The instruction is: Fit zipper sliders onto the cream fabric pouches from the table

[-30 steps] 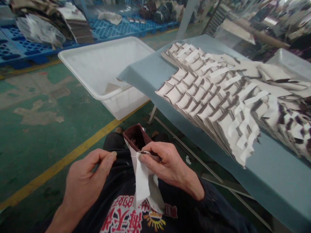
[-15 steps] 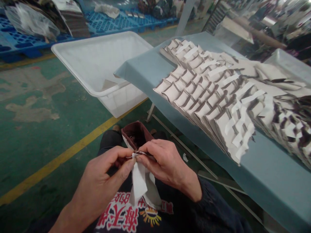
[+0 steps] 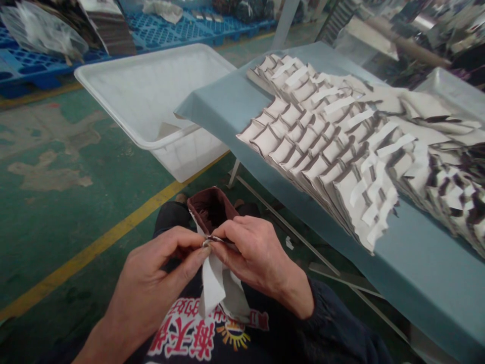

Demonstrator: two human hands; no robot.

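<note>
Fabric piece [image 3: 212, 205], maroon on the inside and pale outside, is up over my lap, and its wide mouth faces away from me. At its near edge I've got both sets of fingertips working close together: my left hand [image 3: 157, 280] pinches the edge from one side, my right hand [image 3: 261, 253] grips it from the other. A white strip [image 3: 212, 285] hangs down from right there, against the red lettering [image 3: 189, 336] on my dark top. How far along? I'd call this one midway: the strip is at the edge, but neither hand has let go, so the piece isn't finished with. Whether anything is fastened under my fingers, I can't tell. Out to my right, on the blue-grey table [image 3: 428, 275], pale pieces [image 3: 310, 151] lie stacked in overlapping rows, several with white strips showing; done or waiting, I couldn't say. Beyond the table's corner there's a white tub [image 3: 125, 96] with a pale scrap [image 3: 167, 130] in it.
</note>
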